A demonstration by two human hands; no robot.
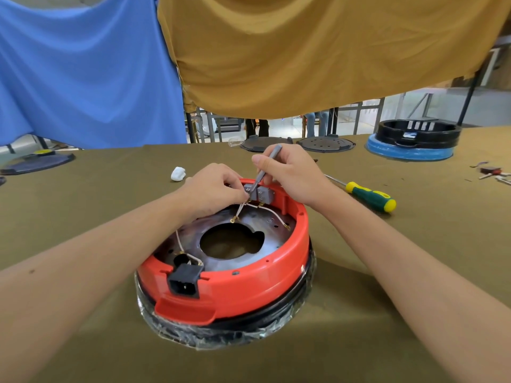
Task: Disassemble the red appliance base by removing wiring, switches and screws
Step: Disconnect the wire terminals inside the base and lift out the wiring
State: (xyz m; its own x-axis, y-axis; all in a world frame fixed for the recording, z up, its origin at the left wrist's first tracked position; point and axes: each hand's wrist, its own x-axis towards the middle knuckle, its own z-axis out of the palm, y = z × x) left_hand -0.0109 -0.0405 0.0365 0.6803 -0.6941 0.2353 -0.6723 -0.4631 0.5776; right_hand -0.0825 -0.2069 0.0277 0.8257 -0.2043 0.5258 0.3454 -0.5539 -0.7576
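While the right hand [287, 172] is pinching a slim grey tool [264, 168] down between the two grey switches [258, 192] at the far rim of the red appliance base [235, 283], which is sitting on the olive-covered table [96, 341], the left hand [213, 189] is gripping the wiring [243, 207] just beside the tip; if the tool is slipping, it is risking a jab to those fingers, and hard tugging is likely tearing a wire from its terminal

You have no readable text, label, brand or number anywhere here (any markings are too small)
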